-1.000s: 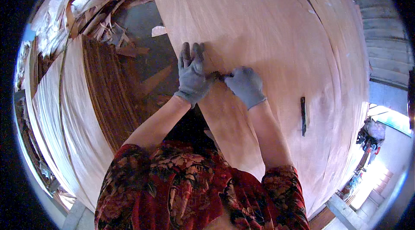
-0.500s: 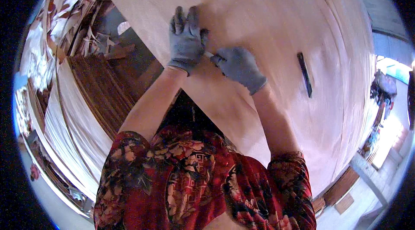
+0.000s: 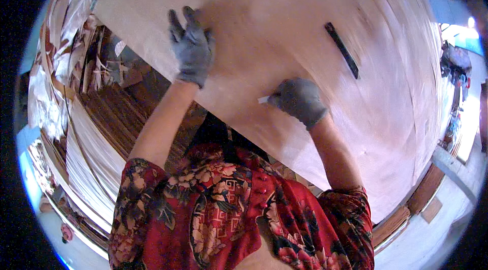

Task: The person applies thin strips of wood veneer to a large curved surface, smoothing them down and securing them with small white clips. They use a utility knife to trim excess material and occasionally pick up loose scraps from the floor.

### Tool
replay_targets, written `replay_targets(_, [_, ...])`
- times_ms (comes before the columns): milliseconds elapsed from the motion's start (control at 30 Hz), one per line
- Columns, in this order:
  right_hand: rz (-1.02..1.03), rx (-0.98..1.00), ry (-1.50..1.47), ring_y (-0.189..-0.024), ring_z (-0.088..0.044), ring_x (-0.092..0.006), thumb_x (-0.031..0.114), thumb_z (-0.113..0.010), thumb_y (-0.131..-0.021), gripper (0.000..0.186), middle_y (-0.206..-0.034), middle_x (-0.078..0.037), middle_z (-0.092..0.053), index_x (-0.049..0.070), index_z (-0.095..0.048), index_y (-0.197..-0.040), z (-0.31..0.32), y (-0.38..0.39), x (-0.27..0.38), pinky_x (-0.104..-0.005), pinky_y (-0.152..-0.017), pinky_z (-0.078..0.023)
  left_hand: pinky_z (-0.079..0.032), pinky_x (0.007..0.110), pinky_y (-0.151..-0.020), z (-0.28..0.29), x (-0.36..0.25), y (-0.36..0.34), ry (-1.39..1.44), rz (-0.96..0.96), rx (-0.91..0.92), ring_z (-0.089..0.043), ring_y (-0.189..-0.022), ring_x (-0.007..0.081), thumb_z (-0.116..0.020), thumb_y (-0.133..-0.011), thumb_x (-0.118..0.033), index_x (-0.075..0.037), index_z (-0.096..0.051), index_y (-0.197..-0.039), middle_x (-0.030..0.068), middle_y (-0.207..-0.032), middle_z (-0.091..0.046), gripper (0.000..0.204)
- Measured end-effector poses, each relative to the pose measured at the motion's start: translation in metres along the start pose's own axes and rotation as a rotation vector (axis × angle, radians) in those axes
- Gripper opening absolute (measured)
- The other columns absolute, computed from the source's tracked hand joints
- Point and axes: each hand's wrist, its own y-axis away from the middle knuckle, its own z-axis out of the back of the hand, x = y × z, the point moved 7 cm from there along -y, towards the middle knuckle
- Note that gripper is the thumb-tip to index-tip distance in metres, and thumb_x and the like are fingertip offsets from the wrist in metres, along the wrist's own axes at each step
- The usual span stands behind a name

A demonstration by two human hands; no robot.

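Wearing a grey glove, my left hand (image 3: 192, 49) rests on a wide, pale wood veneer sheet (image 3: 244, 41) with its fingers spread, close to the sheet's slanting left edge. My right hand (image 3: 300, 101), gloved the same way, is closed over the sheet to the right and nearer to me. A small whitish strip (image 3: 263, 100) sticks out from its fingertips; its material is not clear. Farther right on the veneer lies a long, flat black bar (image 3: 342, 50), touched by neither hand.
At the left stand stacked brown veneer sheets (image 3: 114, 122) and a pale bowed stack (image 3: 91, 161), with torn veneer scraps (image 3: 53, 82) beyond. A dark gap lies under the sheet's near edge. Brown boards (image 3: 426, 188) and a grey metal beam (image 3: 454, 176) are at the lower right.
My hands have moved apart: the left shifted left, the right moved right and nearer to me with the whitish strip. The black bar now appears farther up and left in view.
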Motion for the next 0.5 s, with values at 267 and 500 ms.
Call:
replay_targets(267, [0.004,-0.230,-0.134,-0.055,-0.061,-0.0306,0.022,-0.054,-0.073,0.017,-0.063,-0.014,-0.062,0.013,-0.064,-0.063,0.023,0.022,-0.011,-0.0434,-0.046,-0.044,-0.027,0.054,-0.102,-0.027,-0.164,0.055,0.283,-0.173,0.186,-0.026,-0.127,0.0465,-0.057,-0.081,-0.025,0.006,-0.033,-0.131,0.0252,-0.132,-0.036,0.063])
replay_targets(500, [0.110,-0.256,-0.359,-0.057,-0.060,-0.0258,0.018,-0.055,-0.077,0.014,-0.066,-0.012,-0.062,0.011,-0.065,-0.083,-0.006,0.069,-0.015,-0.0381,-0.050,-0.044,-0.029,0.054,-0.100,-0.029,-0.180,0.056,0.097,-0.258,0.140,-0.030,-0.126,0.0451,-0.055,-0.081,-0.017,0.006,-0.035,-0.129,0.0236,-0.129,-0.039,0.057])
